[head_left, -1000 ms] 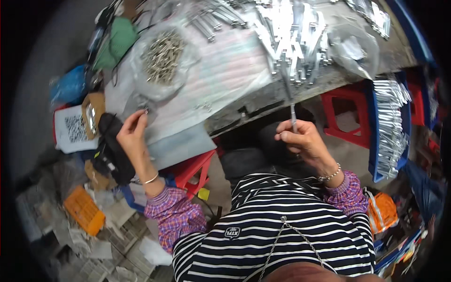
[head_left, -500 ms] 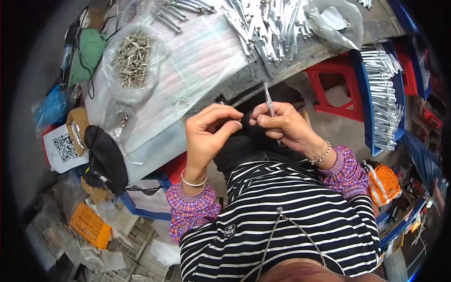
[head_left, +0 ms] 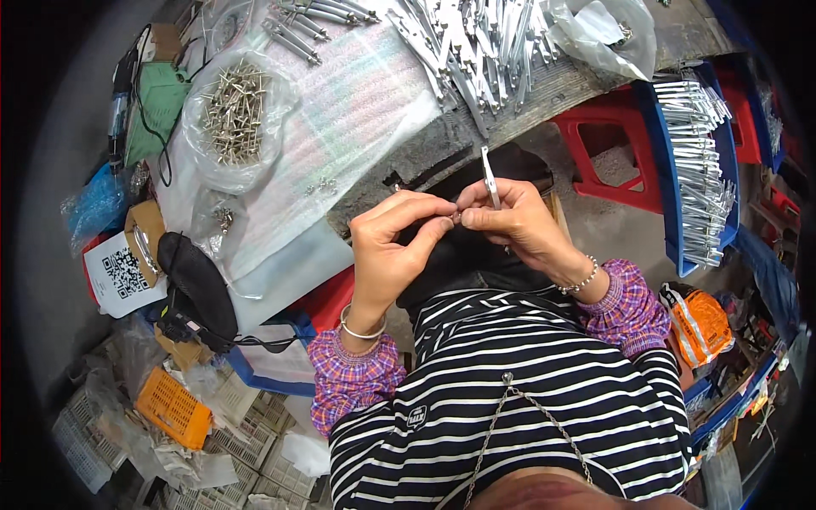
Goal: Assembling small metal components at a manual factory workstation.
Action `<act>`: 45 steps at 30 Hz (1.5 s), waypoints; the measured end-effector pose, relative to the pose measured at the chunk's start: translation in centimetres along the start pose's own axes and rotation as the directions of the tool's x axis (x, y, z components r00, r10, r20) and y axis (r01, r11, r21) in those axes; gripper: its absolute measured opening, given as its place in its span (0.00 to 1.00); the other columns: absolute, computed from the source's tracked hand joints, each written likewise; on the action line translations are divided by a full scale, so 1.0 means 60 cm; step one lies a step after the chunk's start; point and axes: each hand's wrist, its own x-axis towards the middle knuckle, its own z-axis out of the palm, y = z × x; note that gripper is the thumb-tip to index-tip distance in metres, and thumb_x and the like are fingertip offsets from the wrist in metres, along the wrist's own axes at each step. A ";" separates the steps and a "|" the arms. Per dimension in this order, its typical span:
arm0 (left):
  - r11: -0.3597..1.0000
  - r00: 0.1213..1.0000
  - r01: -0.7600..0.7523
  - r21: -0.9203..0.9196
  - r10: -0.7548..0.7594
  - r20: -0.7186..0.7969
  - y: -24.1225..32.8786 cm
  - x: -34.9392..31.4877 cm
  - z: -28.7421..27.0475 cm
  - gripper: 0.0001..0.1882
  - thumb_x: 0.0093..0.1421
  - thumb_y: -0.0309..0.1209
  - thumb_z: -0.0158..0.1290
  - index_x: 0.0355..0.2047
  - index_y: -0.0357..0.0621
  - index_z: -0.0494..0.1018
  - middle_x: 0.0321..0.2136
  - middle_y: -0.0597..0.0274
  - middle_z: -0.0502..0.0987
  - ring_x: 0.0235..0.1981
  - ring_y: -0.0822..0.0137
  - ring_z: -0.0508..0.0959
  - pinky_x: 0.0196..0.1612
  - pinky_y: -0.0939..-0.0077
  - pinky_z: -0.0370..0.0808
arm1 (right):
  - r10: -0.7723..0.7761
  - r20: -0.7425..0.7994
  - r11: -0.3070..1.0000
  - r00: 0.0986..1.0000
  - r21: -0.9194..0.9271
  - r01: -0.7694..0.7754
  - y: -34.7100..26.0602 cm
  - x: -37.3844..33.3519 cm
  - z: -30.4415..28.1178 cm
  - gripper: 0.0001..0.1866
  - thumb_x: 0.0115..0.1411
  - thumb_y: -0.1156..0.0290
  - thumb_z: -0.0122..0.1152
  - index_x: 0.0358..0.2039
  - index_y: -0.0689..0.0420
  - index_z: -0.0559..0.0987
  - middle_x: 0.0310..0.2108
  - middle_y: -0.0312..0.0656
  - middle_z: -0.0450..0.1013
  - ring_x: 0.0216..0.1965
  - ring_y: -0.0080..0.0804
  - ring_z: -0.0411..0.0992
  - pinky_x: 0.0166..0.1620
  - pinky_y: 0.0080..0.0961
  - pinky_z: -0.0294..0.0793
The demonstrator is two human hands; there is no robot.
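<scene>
In front of my lap, my left hand [head_left: 393, 246] pinches with thumb and forefinger at a tiny part too small to make out. My right hand [head_left: 520, 223] grips a slim silver metal strip [head_left: 490, 177] that stands up between its fingers. The right thumb and forefinger also close on something tiny, meeting the left fingertips. Beyond them, on the table, lie a heap of similar metal strips [head_left: 476, 55] and a clear plastic bag of screws [head_left: 236, 119]. A few tiny loose metal parts [head_left: 321, 186] rest on the pale sheet.
A blue bin [head_left: 669, 200] full of metal strips stands at right, beside a red stool [head_left: 625, 161]. On the table's left are a small bag of parts [head_left: 223, 219] and a black case [head_left: 194, 280]. An orange basket [head_left: 170, 408] sits lower left.
My left hand has moved right and its fingertips now meet those of my right hand. The strip is still in my right hand, slightly more upright.
</scene>
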 end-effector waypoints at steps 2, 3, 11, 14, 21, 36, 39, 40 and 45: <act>1.000 1.000 -0.002 -0.001 0.002 0.006 0.000 0.000 0.000 0.09 0.47 0.13 0.55 0.30 0.32 0.77 0.28 0.57 0.76 0.29 0.72 0.76 0.33 0.83 0.72 | -0.005 0.006 1.000 1.000 0.002 0.005 0.001 0.001 0.000 0.09 0.52 0.74 0.64 0.34 0.60 0.76 0.26 0.33 0.72 0.18 0.10 0.61 0.18 0.07 0.53; 0.999 1.000 -0.011 0.031 0.011 0.001 0.000 0.000 0.001 0.09 0.47 0.13 0.55 0.30 0.32 0.77 0.28 0.57 0.76 0.29 0.72 0.76 0.33 0.83 0.72 | -0.002 -0.001 1.000 1.000 -0.008 0.002 0.000 0.002 0.002 0.09 0.52 0.74 0.64 0.34 0.59 0.76 0.26 0.32 0.72 0.18 0.10 0.61 0.18 0.07 0.53; 0.999 1.000 -0.024 0.049 0.025 -0.014 -0.005 -0.002 0.001 0.08 0.46 0.13 0.54 0.29 0.32 0.76 0.27 0.57 0.76 0.29 0.71 0.76 0.32 0.82 0.71 | -0.030 0.019 0.999 0.999 -0.010 0.031 0.008 0.003 0.000 0.10 0.52 0.72 0.64 0.34 0.61 0.78 0.24 0.31 0.73 0.18 0.09 0.63 0.18 0.06 0.55; 0.999 0.999 -0.032 0.019 0.032 -0.021 -0.007 -0.004 0.002 0.08 0.46 0.12 0.54 0.28 0.32 0.76 0.27 0.57 0.77 0.29 0.71 0.76 0.33 0.82 0.72 | -0.022 -0.002 0.998 1.000 -0.054 0.021 0.003 0.001 0.005 0.09 0.51 0.74 0.65 0.33 0.59 0.76 0.22 0.29 0.70 0.17 0.09 0.59 0.18 0.07 0.52; 0.995 0.997 -0.063 0.076 0.066 -0.037 -0.002 -0.006 0.006 0.10 0.44 0.13 0.54 0.29 0.34 0.76 0.27 0.57 0.77 0.29 0.70 0.76 0.34 0.81 0.71 | -0.037 -0.002 0.997 0.999 -0.074 0.037 0.004 0.002 0.005 0.09 0.51 0.73 0.65 0.33 0.60 0.76 0.24 0.30 0.72 0.17 0.08 0.61 0.18 0.07 0.53; 0.956 0.996 -0.094 0.279 0.088 0.034 0.020 -0.004 0.010 0.10 0.42 0.14 0.56 0.28 0.34 0.76 0.24 0.57 0.77 0.26 0.67 0.77 0.32 0.79 0.71 | -0.184 0.045 0.973 0.982 -0.134 0.189 0.010 0.005 0.000 0.11 0.51 0.78 0.63 0.36 0.65 0.75 0.27 0.37 0.75 0.28 0.18 0.72 0.33 0.11 0.69; 0.958 0.996 -0.093 0.270 0.090 0.023 0.017 -0.004 0.011 0.09 0.42 0.14 0.56 0.27 0.34 0.76 0.24 0.57 0.77 0.26 0.67 0.76 0.32 0.79 0.71 | -0.181 0.054 0.971 0.982 -0.146 0.187 0.010 0.007 -0.002 0.11 0.51 0.79 0.63 0.36 0.65 0.75 0.27 0.38 0.75 0.29 0.19 0.72 0.34 0.12 0.70; 0.962 0.995 -0.101 0.252 0.099 0.018 0.015 -0.004 0.011 0.09 0.42 0.14 0.56 0.27 0.34 0.76 0.25 0.57 0.77 0.27 0.67 0.76 0.32 0.79 0.71 | -0.181 0.059 0.969 0.982 -0.162 0.188 0.010 0.007 -0.003 0.11 0.51 0.79 0.63 0.36 0.66 0.75 0.27 0.38 0.75 0.29 0.19 0.73 0.34 0.12 0.70; 0.987 0.998 -0.061 0.151 0.056 0.033 0.007 0.000 0.007 0.08 0.44 0.14 0.56 0.28 0.33 0.76 0.26 0.57 0.77 0.28 0.69 0.76 0.32 0.80 0.71 | -0.196 0.073 0.969 0.978 -0.137 0.204 0.007 0.007 -0.003 0.11 0.51 0.79 0.62 0.36 0.66 0.75 0.26 0.39 0.75 0.29 0.19 0.73 0.34 0.12 0.70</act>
